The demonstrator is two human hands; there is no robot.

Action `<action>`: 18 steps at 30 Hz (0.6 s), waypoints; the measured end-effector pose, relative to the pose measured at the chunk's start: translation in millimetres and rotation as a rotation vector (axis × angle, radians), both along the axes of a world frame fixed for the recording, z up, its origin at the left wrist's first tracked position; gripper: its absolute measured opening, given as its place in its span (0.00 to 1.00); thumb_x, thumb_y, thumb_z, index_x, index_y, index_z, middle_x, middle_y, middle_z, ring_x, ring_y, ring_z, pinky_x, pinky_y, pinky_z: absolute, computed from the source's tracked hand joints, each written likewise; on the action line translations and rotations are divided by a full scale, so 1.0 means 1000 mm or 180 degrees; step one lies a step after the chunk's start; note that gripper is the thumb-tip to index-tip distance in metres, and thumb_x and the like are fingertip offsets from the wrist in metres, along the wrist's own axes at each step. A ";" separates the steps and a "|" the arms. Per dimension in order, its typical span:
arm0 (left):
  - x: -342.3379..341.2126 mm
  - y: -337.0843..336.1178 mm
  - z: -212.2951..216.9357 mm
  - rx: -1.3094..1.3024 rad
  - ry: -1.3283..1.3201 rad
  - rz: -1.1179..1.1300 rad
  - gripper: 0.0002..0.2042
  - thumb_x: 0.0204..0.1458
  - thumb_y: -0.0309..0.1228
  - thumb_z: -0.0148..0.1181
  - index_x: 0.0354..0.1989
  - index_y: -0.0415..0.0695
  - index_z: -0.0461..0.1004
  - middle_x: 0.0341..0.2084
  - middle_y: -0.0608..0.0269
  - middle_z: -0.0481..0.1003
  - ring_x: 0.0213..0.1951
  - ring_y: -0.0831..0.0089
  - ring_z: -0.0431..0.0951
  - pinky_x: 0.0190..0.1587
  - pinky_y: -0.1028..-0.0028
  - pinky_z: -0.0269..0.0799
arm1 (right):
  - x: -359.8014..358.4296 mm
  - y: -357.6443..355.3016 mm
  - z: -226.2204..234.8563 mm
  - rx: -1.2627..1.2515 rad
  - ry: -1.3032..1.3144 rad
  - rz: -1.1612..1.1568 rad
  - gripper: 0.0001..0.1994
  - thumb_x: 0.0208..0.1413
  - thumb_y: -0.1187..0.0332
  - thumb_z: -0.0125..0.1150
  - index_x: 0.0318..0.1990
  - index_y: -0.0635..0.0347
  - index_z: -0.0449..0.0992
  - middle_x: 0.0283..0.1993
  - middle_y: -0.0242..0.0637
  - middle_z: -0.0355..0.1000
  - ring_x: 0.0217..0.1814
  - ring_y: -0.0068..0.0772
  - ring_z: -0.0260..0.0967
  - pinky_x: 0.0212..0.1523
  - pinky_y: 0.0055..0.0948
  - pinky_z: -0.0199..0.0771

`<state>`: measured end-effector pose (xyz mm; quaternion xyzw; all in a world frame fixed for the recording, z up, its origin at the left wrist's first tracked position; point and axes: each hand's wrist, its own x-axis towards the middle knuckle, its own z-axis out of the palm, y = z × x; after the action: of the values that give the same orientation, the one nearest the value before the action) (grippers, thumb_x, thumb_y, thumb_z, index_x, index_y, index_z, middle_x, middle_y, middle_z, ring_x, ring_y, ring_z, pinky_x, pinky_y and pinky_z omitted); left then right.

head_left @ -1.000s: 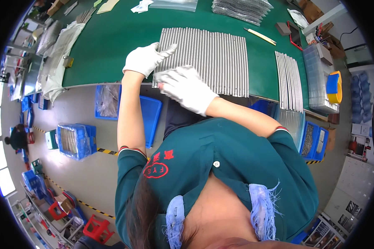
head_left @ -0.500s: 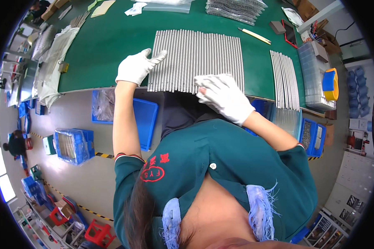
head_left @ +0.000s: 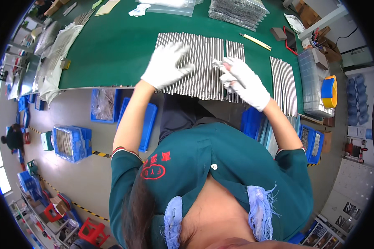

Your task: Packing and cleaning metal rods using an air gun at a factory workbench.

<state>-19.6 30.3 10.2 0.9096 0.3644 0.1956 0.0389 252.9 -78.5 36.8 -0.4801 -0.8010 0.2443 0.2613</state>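
Seeing metal rods (head_left: 205,83) lying side by side on the green tabletop (head_left: 108,58), close to its front edge, forming 2 blocks: wide block (head_left: 207,50) at left, narrow block (head_left: 235,49) at right, with a thin gap running between.

Spreading left hand (head_left: 166,66), gloved in white, open above the left part of the wide block, fingers pointing away and rightward, blurring slightly. Not being able to tell contact from this view.

Keeping right hand (head_left: 243,79), also gloved, across the narrow block and the gap, fingers partly bending, bare skin showing near the fingertips. Not being able to tell whether gripping a rod or only touching.

Noting side set (head_left: 283,83) of similar rods lying apart at right, just beside clear bin (head_left: 309,79). Observing blue-and-yellow ring (head_left: 329,91) sitting at the bin's right. Noting cutter (head_left: 255,41) lying beyond the narrow block, grey block (head_left: 278,34) lying near it, and bagged stack (head_left: 239,14) resting farther back.
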 end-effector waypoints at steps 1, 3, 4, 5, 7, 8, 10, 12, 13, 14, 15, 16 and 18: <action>0.007 -0.007 -0.008 0.0205 0.0357 -0.0094 0.31 0.54 0.59 0.44 0.60 0.51 0.65 0.59 0.50 0.65 0.61 0.53 0.62 0.63 0.54 0.50 | 0.000 0.012 -0.004 0.0486 -0.0776 0.0328 0.25 0.56 0.60 0.52 0.61 0.58 0.64 0.62 0.44 0.61 0.64 0.43 0.57 0.66 0.41 0.52; 0.003 -0.007 -0.019 0.0454 0.0567 -0.0201 0.27 0.55 0.55 0.46 0.60 0.54 0.65 0.59 0.49 0.64 0.59 0.50 0.63 0.63 0.52 0.51 | -0.008 0.021 -0.017 0.1082 -0.1848 0.0833 0.27 0.57 0.52 0.48 0.60 0.57 0.65 0.64 0.44 0.59 0.69 0.43 0.50 0.70 0.45 0.40; 0.000 -0.006 -0.018 0.0446 0.0497 -0.0238 0.27 0.55 0.54 0.45 0.59 0.54 0.66 0.59 0.50 0.64 0.59 0.50 0.64 0.63 0.52 0.51 | -0.007 0.023 -0.019 0.1073 -0.1855 0.0867 0.27 0.57 0.52 0.48 0.60 0.57 0.65 0.64 0.44 0.59 0.69 0.43 0.50 0.70 0.45 0.40; -0.004 -0.005 -0.016 0.0530 0.0583 -0.0194 0.26 0.55 0.54 0.46 0.59 0.54 0.67 0.58 0.52 0.65 0.58 0.51 0.64 0.62 0.53 0.52 | -0.006 0.025 -0.020 0.1065 -0.1853 0.0928 0.28 0.57 0.51 0.47 0.60 0.57 0.65 0.64 0.44 0.59 0.69 0.44 0.51 0.70 0.46 0.40; -0.021 0.000 -0.015 0.0563 0.0592 -0.0171 0.25 0.55 0.53 0.47 0.58 0.53 0.67 0.57 0.53 0.66 0.58 0.53 0.64 0.62 0.53 0.53 | -0.013 0.030 -0.018 0.0987 -0.1849 0.1043 0.28 0.57 0.51 0.47 0.60 0.58 0.65 0.64 0.43 0.59 0.69 0.44 0.50 0.70 0.47 0.39; -0.030 0.003 -0.015 0.0526 0.0594 -0.0075 0.25 0.55 0.53 0.48 0.57 0.53 0.68 0.57 0.53 0.66 0.58 0.54 0.65 0.62 0.53 0.53 | -0.016 0.033 -0.018 0.0989 -0.1835 0.1093 0.28 0.57 0.51 0.47 0.60 0.58 0.65 0.64 0.43 0.59 0.69 0.44 0.50 0.70 0.47 0.39; -0.051 0.008 -0.014 0.0462 0.0568 0.0089 0.24 0.55 0.51 0.49 0.57 0.55 0.68 0.57 0.53 0.66 0.58 0.53 0.65 0.61 0.55 0.55 | -0.024 0.038 -0.019 0.1115 -0.1774 0.1194 0.28 0.56 0.51 0.47 0.60 0.59 0.65 0.64 0.44 0.59 0.69 0.44 0.50 0.70 0.46 0.39; -0.074 0.019 -0.020 0.0867 0.0624 -0.0108 0.22 0.55 0.49 0.50 0.55 0.53 0.70 0.56 0.54 0.67 0.57 0.53 0.65 0.60 0.58 0.57 | -0.035 0.044 -0.018 0.1170 -0.1731 0.1242 0.28 0.55 0.52 0.48 0.59 0.60 0.66 0.62 0.44 0.60 0.67 0.44 0.51 0.69 0.45 0.41; -0.085 0.022 -0.020 0.1170 0.0800 -0.0401 0.21 0.55 0.47 0.51 0.55 0.52 0.70 0.56 0.53 0.67 0.57 0.52 0.65 0.60 0.59 0.58 | -0.044 0.047 -0.017 0.1176 -0.1736 0.1271 0.28 0.55 0.52 0.48 0.59 0.60 0.66 0.62 0.44 0.61 0.66 0.44 0.52 0.68 0.44 0.42; -0.084 0.019 -0.028 -0.0325 -0.0300 0.0472 0.20 0.58 0.44 0.50 0.56 0.50 0.70 0.58 0.54 0.66 0.61 0.53 0.62 0.62 0.63 0.58 | -0.055 0.050 -0.018 0.1300 -0.1726 0.1288 0.28 0.55 0.52 0.48 0.59 0.59 0.66 0.62 0.44 0.61 0.65 0.43 0.53 0.68 0.43 0.43; -0.078 0.018 -0.017 -0.1567 -0.1417 0.0698 0.21 0.61 0.42 0.45 0.60 0.48 0.66 0.61 0.56 0.63 0.64 0.56 0.58 0.66 0.67 0.52 | -0.066 0.056 -0.018 0.1269 -0.1687 0.1301 0.28 0.55 0.51 0.48 0.59 0.59 0.66 0.62 0.43 0.61 0.65 0.43 0.53 0.68 0.43 0.43; -0.077 0.022 -0.017 -0.2326 -0.2742 0.0654 0.23 0.64 0.42 0.40 0.63 0.41 0.60 0.63 0.54 0.61 0.66 0.62 0.55 0.68 0.69 0.48 | -0.078 0.061 -0.018 0.1257 -0.1643 0.1342 0.28 0.55 0.51 0.48 0.59 0.59 0.66 0.62 0.43 0.61 0.65 0.42 0.53 0.68 0.42 0.43; -0.076 0.021 -0.020 -0.2921 -0.4471 0.0272 0.32 0.64 0.48 0.37 0.65 0.31 0.49 0.64 0.46 0.54 0.66 0.64 0.53 0.69 0.70 0.45 | -0.102 0.071 -0.022 0.1437 -0.1549 0.1462 0.29 0.56 0.50 0.47 0.60 0.58 0.65 0.63 0.41 0.60 0.66 0.41 0.53 0.68 0.41 0.42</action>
<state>-95.4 50.9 -9.9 0.4557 0.3329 0.5502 0.6155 150.8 -7.3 15.2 -0.2630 -0.9594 -0.0065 0.1015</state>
